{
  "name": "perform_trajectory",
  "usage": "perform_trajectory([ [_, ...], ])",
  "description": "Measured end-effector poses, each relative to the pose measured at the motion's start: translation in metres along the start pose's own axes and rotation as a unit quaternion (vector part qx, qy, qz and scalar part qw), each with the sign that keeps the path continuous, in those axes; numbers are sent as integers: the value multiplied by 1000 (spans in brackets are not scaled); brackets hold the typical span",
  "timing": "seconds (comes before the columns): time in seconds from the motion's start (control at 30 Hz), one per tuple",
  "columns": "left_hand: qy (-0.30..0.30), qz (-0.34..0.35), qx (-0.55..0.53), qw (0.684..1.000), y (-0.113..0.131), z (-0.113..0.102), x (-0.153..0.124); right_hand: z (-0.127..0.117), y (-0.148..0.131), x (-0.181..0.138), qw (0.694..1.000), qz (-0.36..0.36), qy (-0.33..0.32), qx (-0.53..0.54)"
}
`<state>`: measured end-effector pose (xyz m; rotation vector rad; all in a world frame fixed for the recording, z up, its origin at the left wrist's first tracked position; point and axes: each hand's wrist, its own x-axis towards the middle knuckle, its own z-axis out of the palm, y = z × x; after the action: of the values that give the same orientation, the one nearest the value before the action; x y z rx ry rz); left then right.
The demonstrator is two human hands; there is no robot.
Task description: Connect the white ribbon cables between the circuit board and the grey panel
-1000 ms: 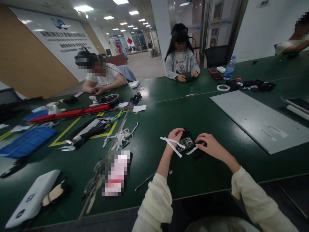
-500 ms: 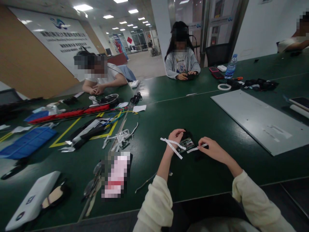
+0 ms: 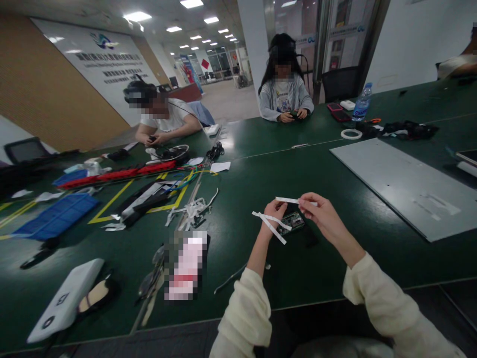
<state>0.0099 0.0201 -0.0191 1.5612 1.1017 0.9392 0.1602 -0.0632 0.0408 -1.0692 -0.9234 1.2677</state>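
My left hand (image 3: 274, 214) is closed at the left edge of a small circuit board (image 3: 293, 222) with dark parts around it. Its fingertips are partly hidden. Two crossed strips of white tape (image 3: 275, 228) lie over the back of this hand and its wrist. Above the board, my right hand (image 3: 316, 208) pinches a short white tape strip (image 3: 286, 200) between thumb and forefinger. The free end of that strip reaches over the left fingers; whether it touches them I cannot tell.
Left of my arms lie tangled white strips (image 3: 193, 211), a blurred pink-and-white item (image 3: 188, 266), glasses (image 3: 151, 273), a white device (image 3: 67, 301) and a blue tray (image 3: 55, 216). A grey panel (image 3: 402, 184) lies at right, behind it a tape roll (image 3: 351, 134) and a bottle (image 3: 361, 103). Two people sit opposite.
My right hand has risen and moved slightly left, lifting its tape strip from beside the board to above it, over the left fingers. My left hand stays by the board. The view has shifted a little.
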Motion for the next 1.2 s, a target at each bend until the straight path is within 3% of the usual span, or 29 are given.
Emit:
perform_trajectory([
  [0.17, 10, 37, -10, 999, 8, -4, -4, 35, 9, 15, 998, 12, -32, -44],
  [0.27, 3, 66, -13, 998, 14, -7, -7, 41, 22, 16, 990, -32, -50, -127],
  [0.47, -4, 91, -4, 996, 18, -4, -10, 37, 27, 14, 968, -96, -17, -230],
  [0.77, -15, 92, -16, 996, 16, -1, -7, 30, 30, 16, 985, -12, -28, -171],
  [0.87, -21, 84, -38, 996, 15, 0, -6, 24, 29, 18, 985, -16, -32, -168],
  [0.97, -18, 74, -22, 997, 16, 0, -6, 7, 27, 24, 981, -40, -25, -188],
  [1.07, -4, 63, -11, 998, 18, -2, -5, -29, 21, 36, 968, -68, 6, -241],
  [1.13, 8, 56, -12, 998, 20, -3, -5, -64, 17, 46, 940, -108, 46, -322],
  [1.2, 26, 47, -10, 999, 22, -5, -5, -105, 13, 56, 889, -140, 89, -427],
])
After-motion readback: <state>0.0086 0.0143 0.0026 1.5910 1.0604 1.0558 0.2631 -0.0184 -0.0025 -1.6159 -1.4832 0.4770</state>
